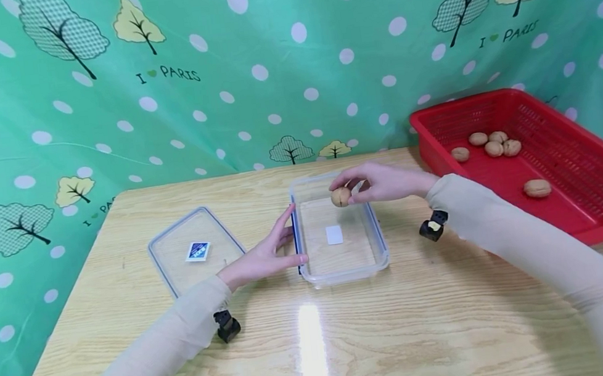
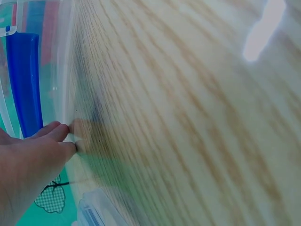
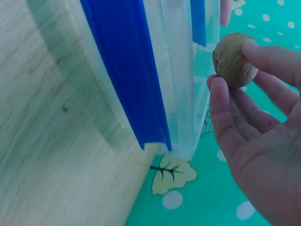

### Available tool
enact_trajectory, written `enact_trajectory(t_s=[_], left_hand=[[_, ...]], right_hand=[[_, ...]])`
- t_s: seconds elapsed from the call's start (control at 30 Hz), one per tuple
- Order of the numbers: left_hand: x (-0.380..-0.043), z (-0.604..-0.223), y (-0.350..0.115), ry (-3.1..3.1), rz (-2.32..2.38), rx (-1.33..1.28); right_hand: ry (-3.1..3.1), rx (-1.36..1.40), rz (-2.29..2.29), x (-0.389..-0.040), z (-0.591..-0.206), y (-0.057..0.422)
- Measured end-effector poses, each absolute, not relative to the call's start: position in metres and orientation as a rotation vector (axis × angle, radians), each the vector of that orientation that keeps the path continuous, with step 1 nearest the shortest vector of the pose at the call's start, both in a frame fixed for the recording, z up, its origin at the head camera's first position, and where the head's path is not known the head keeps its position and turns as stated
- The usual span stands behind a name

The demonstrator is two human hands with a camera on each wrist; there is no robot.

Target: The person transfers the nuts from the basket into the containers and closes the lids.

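My right hand pinches a walnut between thumb and fingertips. It hovers above the far part of a clear plastic food container, inside its outline in the head view. The right wrist view shows the walnut held at the fingertips, beside the container's blue side latch. At the container's left side, my left hand rests with thumb and fingers spread along the wall. In the left wrist view its fingertips lie beside another blue latch. A small white square shows on the container's bottom.
On the right stands a red plastic basket with several walnuts in its far part and one walnut nearer. The container's clear lid, with a blue seal and a label, lies left on the wooden table. Behind hangs a green dotted curtain.
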State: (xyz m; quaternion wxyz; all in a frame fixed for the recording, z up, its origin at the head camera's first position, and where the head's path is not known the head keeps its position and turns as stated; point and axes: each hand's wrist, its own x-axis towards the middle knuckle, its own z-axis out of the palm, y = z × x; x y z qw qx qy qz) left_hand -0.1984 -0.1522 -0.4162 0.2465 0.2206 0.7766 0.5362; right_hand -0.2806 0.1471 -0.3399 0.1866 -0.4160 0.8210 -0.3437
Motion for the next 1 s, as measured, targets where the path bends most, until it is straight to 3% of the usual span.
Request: enact_trajectory(t_s=[0.67, 1.0], left_hand=[[-0.2, -0.418, -0.153, 2.123, 1.483, 0.599], [-0.2, -0.421, -0.153, 2.118, 1.488, 0.584]], right_hand=[[2.181, -1.116, -1.017, -0.298, -0.369, 0.11], [2.237, -0.927, -1.051, -0.305, -0.381, 0.095]])
